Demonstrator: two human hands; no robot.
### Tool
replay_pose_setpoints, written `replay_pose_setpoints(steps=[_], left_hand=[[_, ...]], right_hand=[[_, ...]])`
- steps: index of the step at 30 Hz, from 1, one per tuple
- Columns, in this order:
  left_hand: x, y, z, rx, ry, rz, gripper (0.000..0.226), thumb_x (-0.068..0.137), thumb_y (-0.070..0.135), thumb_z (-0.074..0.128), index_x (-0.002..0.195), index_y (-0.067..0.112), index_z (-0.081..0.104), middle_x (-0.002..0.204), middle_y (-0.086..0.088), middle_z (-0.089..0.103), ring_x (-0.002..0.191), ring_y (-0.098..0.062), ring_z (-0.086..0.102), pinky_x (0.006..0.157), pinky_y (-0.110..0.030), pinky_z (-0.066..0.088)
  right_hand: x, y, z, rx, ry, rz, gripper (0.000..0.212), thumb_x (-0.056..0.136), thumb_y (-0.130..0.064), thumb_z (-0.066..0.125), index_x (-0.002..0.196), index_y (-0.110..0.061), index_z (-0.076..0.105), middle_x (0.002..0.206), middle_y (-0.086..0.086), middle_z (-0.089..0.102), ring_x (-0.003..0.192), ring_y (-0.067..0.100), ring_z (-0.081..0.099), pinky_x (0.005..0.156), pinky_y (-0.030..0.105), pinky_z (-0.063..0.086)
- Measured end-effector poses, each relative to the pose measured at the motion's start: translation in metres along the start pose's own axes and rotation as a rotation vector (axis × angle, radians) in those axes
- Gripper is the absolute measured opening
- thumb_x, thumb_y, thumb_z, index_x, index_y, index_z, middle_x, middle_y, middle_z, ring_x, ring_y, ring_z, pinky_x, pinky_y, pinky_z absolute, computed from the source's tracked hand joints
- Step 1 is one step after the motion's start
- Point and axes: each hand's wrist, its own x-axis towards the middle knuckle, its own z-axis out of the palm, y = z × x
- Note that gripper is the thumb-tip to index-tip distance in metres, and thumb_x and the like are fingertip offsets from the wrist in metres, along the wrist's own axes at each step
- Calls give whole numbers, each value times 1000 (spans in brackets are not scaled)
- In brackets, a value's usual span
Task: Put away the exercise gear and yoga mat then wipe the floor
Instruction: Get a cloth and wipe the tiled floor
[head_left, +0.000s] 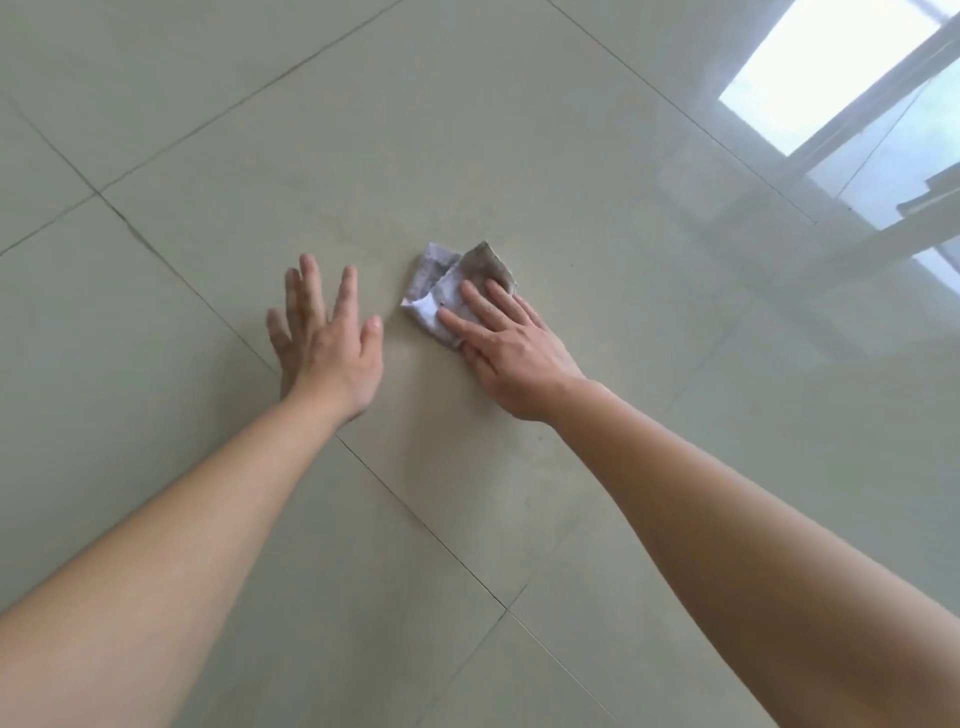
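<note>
Floor tiles lie under me, pale and shiny. My right hand lies flat with fingers spread on the folded rag, mid-tile. My left hand is flat beside it, fingers spread wide, holding nothing.

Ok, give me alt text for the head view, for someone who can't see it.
The right hand presses a crumpled, grey-stained white cloth flat on the glossy pale tiled floor. The left hand rests open on the tile beside it. A window reflection shines at upper right.
</note>
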Motion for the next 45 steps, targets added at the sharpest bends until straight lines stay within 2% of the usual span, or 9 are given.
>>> replay_pose_setpoints(steps=[4, 8, 15, 19, 24, 27, 31, 36, 45], left_hand=[[0, 39, 33, 98, -193, -13, 70, 100, 56, 22, 155, 29, -11, 160, -7, -27, 147, -22, -28, 114, -57, -16], [-1, 38, 42, 198, -202, -13, 70, 100, 56, 19, 155, 28, -15, 159, -10, -30, 146, -26, -30, 113, -60, -16], [-1, 40, 38, 220, -216, -22, 71, 100, 56, 20, 155, 28, -13, 160, -9, -28, 146, -26, -28, 114, -59, -16], [-1, 39, 39, 230, -220, -20, 71, 100, 56, 21, 155, 28, -13, 160, -10, -28, 146, -26, -28, 114, -59, -15], [0, 40, 39, 250, -218, -26, 71, 100, 56, 21, 155, 27, -13, 160, -10, -29, 147, -26, -28, 114, -59, -14], [1, 42, 37, 245, -240, -25, 72, 99, 57, 21, 155, 27, -14, 159, -11, -30, 146, -27, -29, 114, -61, -14], [1, 42, 31, 230, -297, -19, 73, 100, 56, 21, 154, 27, -17, 157, -12, -33, 145, -28, -32, 113, -61, -15], [3, 43, 18, 182, -392, -12, 77, 100, 55, 28, 153, 28, -19, 156, -12, -36, 143, -28, -35, 112, -61, -17], [0, 40, 7, 124, -431, 4, 78, 100, 53, 29, 153, 24, -21, 154, -14, -38, 142, -30, -36, 111, -63, -17]], right_hand=[[-21, 78, -20, 48, 63, 273, 49, 108, -43, 29, 156, -43, 24, 169, -3, 6, 156, 19, 0, 126, 37, 5], [-42, 114, -29, 99, 69, 544, 51, 107, -42, 26, 158, -40, 18, 169, -1, 2, 156, 23, -2, 126, 36, 5], [-110, 44, 33, -17, 47, 139, 52, 107, -34, 32, 159, -34, 22, 168, 2, 13, 155, 28, 3, 126, 43, 6], [-117, 85, 24, -48, -3, -10, 50, 107, -37, 30, 156, -38, 26, 167, -2, 16, 154, 19, 6, 126, 36, 6], [-124, 158, -13, 84, 118, 652, 52, 108, -38, 30, 159, -37, 17, 169, 1, 3, 156, 24, 0, 125, 34, 5], [-118, 133, -10, 151, 117, 787, 57, 107, -28, 29, 161, -30, 11, 169, 8, -2, 155, 31, -5, 125, 35, -1], [-121, 40, 31, 161, 170, 643, 61, 102, -27, 31, 160, -28, 13, 169, 7, 2, 155, 32, -4, 126, 44, 4], [-139, -47, 54, 203, 54, 551, 62, 105, -23, 36, 160, -32, 10, 169, -1, -6, 155, 26, -12, 122, 36, -8], [-134, -52, 23, 159, -169, 533, 61, 107, -20, 31, 160, -36, 5, 168, -3, -10, 155, 26, -9, 123, 33, 14]])
